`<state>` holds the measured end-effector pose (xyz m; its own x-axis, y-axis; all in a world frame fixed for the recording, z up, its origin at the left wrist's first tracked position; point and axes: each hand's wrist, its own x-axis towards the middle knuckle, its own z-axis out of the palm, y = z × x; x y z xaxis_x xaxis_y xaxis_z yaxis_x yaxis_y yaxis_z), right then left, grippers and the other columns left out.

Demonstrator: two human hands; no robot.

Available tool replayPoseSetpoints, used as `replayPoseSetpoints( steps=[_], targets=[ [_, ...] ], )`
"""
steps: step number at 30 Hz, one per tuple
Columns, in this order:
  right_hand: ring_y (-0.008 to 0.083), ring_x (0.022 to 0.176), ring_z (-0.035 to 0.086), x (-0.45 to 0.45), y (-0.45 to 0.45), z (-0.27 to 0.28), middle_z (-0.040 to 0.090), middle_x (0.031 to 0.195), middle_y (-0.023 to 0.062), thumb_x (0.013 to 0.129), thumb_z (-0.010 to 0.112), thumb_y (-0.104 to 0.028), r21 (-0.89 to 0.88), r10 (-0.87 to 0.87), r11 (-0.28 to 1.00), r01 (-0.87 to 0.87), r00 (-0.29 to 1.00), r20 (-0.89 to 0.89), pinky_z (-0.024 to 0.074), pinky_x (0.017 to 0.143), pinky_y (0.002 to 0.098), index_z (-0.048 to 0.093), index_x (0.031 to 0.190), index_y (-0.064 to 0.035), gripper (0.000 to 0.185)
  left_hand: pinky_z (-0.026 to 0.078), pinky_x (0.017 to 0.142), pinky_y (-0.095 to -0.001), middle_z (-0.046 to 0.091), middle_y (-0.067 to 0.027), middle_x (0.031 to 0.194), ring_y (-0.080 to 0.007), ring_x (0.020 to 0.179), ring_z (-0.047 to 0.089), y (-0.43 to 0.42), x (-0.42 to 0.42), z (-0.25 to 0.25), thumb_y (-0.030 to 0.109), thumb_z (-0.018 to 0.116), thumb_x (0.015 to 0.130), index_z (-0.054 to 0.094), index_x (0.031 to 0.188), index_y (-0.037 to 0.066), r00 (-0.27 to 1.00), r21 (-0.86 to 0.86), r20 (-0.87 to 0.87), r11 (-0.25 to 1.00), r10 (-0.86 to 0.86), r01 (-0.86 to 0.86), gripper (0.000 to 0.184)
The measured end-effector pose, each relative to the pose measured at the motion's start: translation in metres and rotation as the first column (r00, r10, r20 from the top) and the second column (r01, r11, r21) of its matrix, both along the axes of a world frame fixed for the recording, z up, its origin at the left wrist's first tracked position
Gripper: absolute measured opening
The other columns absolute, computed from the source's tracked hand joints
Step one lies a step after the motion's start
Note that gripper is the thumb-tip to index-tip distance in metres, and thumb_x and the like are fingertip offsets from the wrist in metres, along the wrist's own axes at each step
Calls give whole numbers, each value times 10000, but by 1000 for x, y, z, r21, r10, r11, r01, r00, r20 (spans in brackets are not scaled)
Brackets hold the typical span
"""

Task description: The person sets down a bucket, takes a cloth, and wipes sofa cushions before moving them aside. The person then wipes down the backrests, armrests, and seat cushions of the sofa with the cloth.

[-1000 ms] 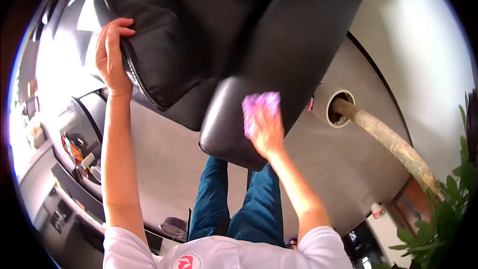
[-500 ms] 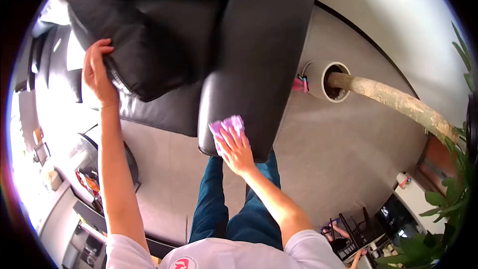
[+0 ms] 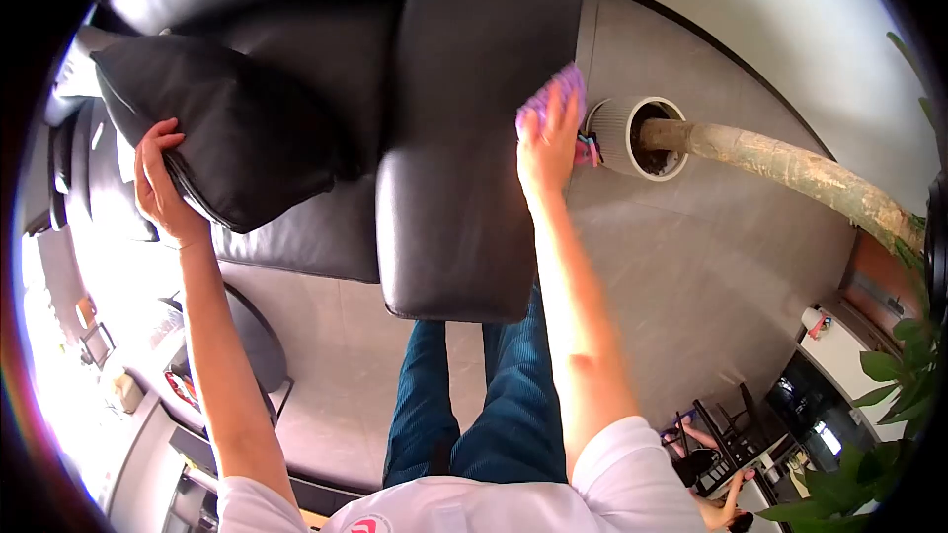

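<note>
Left grip (image 3: 166,186) clasps one cushion (image 3: 232,128), right grip (image 3: 548,156) one cloth (image 3: 560,84) (at one armrest's (image 3: 459,158) edge).

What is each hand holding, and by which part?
Right hand: purple cloth, across its near half. Left hand: black cushion, by its seamed side edge.

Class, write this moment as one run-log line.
left hand: on cushion edge | right hand: holds cloth at armrest edge | pot: beside armrest
</note>
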<state>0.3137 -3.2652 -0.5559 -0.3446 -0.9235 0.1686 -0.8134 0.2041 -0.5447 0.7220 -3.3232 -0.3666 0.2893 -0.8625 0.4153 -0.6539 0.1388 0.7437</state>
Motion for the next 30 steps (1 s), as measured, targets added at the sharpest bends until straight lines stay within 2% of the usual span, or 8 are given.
replayPoseSetpoints(
  steps=[2, 5, 6, 9, 13, 16, 21, 30],
  targets=[
    [381, 1366, 365, 3, 48, 11, 351, 1485, 249, 1001, 437, -306, 216, -205, 970, 113, 858, 471, 293, 1133, 403, 303, 1486, -45, 568, 387, 980, -317, 689, -112, 1030, -183, 998, 594, 2, -2, 1, 228, 445, 1013, 665, 827, -36, 1000, -29, -23, 1000, 6, -7, 391],
    [301, 1393, 351, 11, 152, -12, 321, 1520, 215, 1032, 359, -310, 112, -147, 989, 98, 761, 632, 261, 1149, 362, 256, 1496, 1, 568, 378, 989, -323, 681, -121, 1039, -190, 1005, 586, -9, 0, 6, 224, 437, 1015, 654, 832, -42, 999, -13, -35, 999, 40, -41, 389],
    [272, 1368, 379, 15, 187, -3, 359, 1501, 191, 1032, 338, -366, 324, -351, 934, 150, 550, 758, 280, 1135, 351, 265, 1493, 1, 594, 377, 989, -326, 678, -120, 1040, -194, 1004, 585, -14, -2, 8, 223, 432, 1016, 650, 831, -42, 998, -6, -29, 998, 56, -56, 390],
    [216, 1319, 435, 30, 260, 17, 437, 1462, 142, 1031, 294, -478, 693, -696, 717, 67, 37, 717, 316, 1107, 330, 283, 1488, 2, 662, 380, 981, -327, 673, -120, 1035, -197, 996, 586, 11, 6, 10, 228, 426, 1019, 645, 835, -41, 997, 7, -35, 998, 68, -67, 393],
    [178, 1166, 551, 19, 236, 2, 578, 1311, 123, 1002, 382, -526, 867, -867, 499, 14, 1, 499, 441, 977, 323, 461, 1375, -11, 641, 393, 955, -322, 668, -116, 1035, -195, 989, 586, 22, 18, 50, 234, 427, 1021, 636, 837, -39, 997, 34, -10, 997, 74, -74, 390],
    [217, 1151, 568, -3, 156, -19, 617, 1269, 110, 990, 431, -519, 785, -761, 619, 1, -245, 601, 453, 976, 336, 556, 1292, -14, 601, 398, 942, -319, 661, -120, 1047, -204, 985, 589, 35, 15, 60, 199, 418, 1017, 623, 824, -39, 998, 56, 25, 997, 58, -59, 368],
    [263, 1235, 508, -54, -5, -66, 543, 1381, 107, 1017, 372, -489, 629, -639, 767, -123, -219, 737, 360, 1074, 387, 520, 1349, -26, 589, 381, 982, -364, 631, -177, 1070, -254, 1013, 577, 42, 18, 62, 160, 369, 996, 565, 783, -40, 988, 152, 112, 981, 107, -123, 351],
    [291, 1262, 491, -114, -343, 6, 512, 1406, 134, 1025, 326, -482, 414, -420, 904, -112, -36, 907, 362, 1083, 423, 478, 1384, -31, 596, 331, 1042, -404, 615, -209, 1101, -278, 1056, 547, 23, -6, 105, 210, 302, 1027, 525, 787, -5, 962, 215, 179, 946, 205, -241, 391]
  ],
)
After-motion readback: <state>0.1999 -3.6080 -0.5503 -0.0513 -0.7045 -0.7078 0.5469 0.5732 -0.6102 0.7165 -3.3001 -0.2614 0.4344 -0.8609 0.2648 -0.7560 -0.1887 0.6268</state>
